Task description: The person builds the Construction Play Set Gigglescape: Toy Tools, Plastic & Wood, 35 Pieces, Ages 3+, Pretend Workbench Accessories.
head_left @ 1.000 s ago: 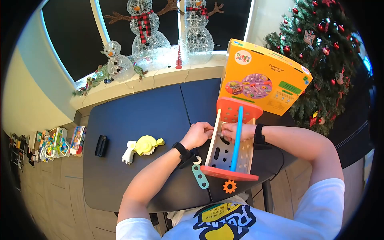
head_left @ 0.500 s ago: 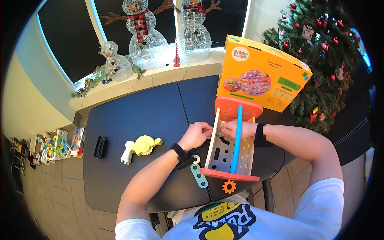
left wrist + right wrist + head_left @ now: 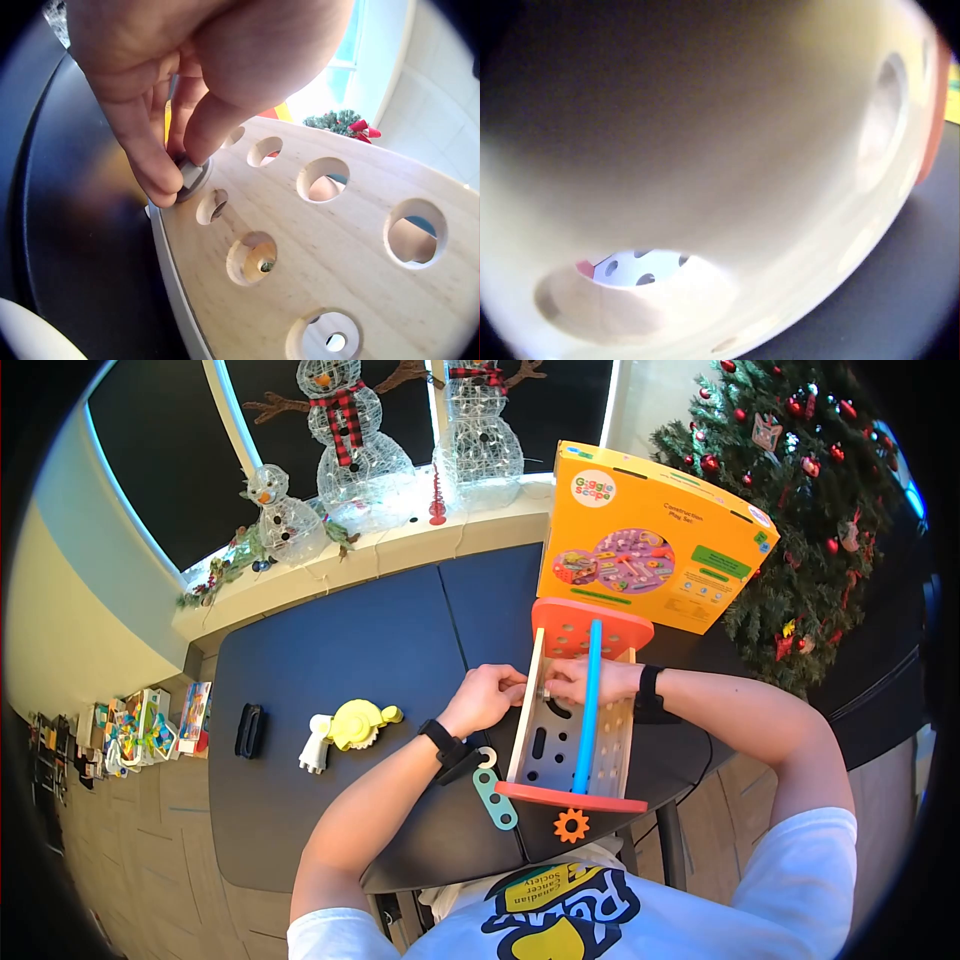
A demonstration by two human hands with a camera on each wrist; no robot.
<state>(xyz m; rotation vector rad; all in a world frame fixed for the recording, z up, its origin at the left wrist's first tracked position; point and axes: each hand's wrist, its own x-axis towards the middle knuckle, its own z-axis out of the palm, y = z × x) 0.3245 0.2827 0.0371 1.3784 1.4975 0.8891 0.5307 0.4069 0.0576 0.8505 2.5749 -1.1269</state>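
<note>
A wooden toolbox with holed side panels [image 3: 360,225], red ends [image 3: 570,799] and a blue bar [image 3: 591,710] stands on the table. Outside its left panel, my left hand [image 3: 483,698] pinches a grey bolt-like piece [image 3: 194,176] between thumb and fingers against the wood. My right hand [image 3: 596,680] reaches under the blue bar into the box, its fingertips at the inner face of the same panel; what they hold is hard to tell. The right wrist view shows only a blurred panel [image 3: 780,225] close up, no hand.
On the dark table [image 3: 300,650] lie a yellow-and-white toy [image 3: 354,725], a black case [image 3: 251,731], a teal strip [image 3: 494,797] and an orange gear [image 3: 571,825]. A yellow box [image 3: 660,540] stands behind the toolbox, beside a decorated tree [image 3: 800,510].
The head view has shifted slightly. Both hands stay at the left panel, and the right fingers have moved a little closer to its inner face.
</note>
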